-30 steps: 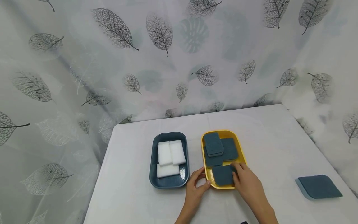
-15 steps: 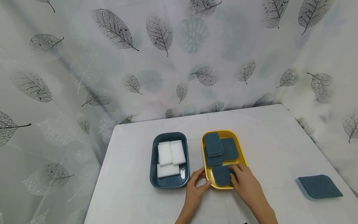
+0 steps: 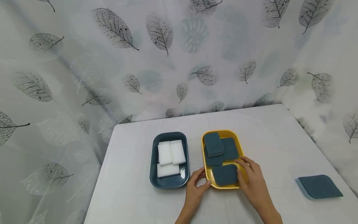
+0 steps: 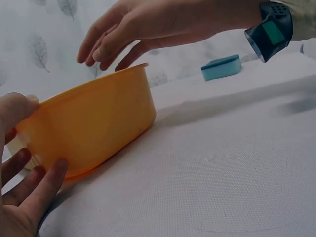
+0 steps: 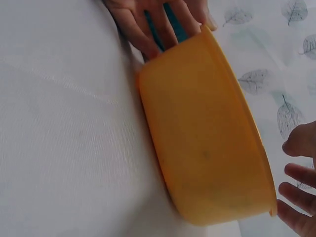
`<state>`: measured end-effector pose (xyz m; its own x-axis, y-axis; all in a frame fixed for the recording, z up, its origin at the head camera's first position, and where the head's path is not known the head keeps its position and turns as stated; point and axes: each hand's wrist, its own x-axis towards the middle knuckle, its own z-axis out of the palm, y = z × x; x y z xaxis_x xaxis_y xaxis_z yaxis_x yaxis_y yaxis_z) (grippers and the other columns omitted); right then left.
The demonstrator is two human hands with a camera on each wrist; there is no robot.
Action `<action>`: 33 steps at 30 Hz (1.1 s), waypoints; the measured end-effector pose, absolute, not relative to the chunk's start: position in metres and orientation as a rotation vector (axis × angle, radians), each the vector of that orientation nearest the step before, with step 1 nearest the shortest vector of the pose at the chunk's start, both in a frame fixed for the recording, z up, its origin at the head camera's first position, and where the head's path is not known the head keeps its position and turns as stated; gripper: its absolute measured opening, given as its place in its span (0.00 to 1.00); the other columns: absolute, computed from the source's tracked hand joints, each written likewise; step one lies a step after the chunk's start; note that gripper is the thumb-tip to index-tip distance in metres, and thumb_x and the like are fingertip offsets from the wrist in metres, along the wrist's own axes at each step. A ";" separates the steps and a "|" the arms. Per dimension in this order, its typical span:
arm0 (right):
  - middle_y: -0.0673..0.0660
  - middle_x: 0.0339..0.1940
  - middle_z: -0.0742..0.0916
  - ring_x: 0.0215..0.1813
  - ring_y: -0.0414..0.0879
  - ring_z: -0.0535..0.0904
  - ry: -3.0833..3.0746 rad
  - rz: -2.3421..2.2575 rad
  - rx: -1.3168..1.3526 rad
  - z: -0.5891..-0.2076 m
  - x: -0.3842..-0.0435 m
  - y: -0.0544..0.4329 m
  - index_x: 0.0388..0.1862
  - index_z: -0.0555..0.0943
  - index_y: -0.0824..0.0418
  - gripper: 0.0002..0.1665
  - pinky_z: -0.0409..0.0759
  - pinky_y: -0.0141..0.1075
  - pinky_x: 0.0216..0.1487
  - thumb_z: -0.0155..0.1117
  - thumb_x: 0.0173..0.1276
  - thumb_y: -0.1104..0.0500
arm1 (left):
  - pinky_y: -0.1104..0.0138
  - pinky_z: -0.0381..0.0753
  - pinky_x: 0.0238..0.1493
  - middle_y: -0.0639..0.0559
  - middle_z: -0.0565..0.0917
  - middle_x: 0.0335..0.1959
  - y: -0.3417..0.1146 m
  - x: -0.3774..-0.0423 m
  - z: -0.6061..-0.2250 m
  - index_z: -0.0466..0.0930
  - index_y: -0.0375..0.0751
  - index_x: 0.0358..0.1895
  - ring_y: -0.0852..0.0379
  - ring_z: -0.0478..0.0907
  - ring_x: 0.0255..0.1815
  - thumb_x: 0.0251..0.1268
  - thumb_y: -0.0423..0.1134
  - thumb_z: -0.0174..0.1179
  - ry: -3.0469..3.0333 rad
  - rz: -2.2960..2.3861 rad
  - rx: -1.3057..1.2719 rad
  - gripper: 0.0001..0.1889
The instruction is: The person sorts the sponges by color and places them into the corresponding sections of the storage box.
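My left hand (image 3: 194,190) steadies the near-left corner of a yellow plastic basin (image 3: 242,148); in the left wrist view its thumb lies at the rim and its fingers against the outer wall. My right hand (image 3: 254,180) hovers over the basin's right rim, fingers spread and loosely bent, holding nothing. Just left of its fingertips, a dark teal scouring sponge (image 3: 224,175) lies flat at the basin's near end. Farther back in the basin are more such sponges, one sponge (image 3: 213,144) stacked over two others (image 3: 230,149).
Left of the yellow basin stands a dark blue basin (image 3: 154,174) with white sponges (image 3: 168,170) inside. A blue sponge with a dark scouring face (image 3: 319,187) lies at the right on the white table (image 3: 126,186). A leaf-print curtain (image 3: 173,68) hangs behind.
My right hand has let go of the near sponge and drawn back to the right, over the basin's rim. The left hand and both basins have stayed put.
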<state>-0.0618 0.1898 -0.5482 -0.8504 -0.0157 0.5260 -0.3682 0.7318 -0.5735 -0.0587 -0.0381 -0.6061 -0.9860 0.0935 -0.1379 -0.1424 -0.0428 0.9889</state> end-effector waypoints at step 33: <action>0.66 0.82 0.63 0.82 0.64 0.53 -2.170 1.008 -0.736 -0.550 -0.041 0.263 0.78 0.66 0.64 0.33 0.53 0.61 0.83 0.57 0.74 0.66 | 0.71 0.86 0.50 0.46 0.79 0.64 -0.040 -0.059 -0.611 0.77 0.51 0.71 0.58 0.78 0.62 0.65 0.36 0.71 2.045 2.171 -0.039 0.30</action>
<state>-0.0415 0.2630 -0.5497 -0.6474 0.6994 0.3027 0.2200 0.5518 -0.8044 -0.0591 -0.0401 -0.6109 -0.9871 0.0971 -0.1274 -0.1330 -0.0531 0.9897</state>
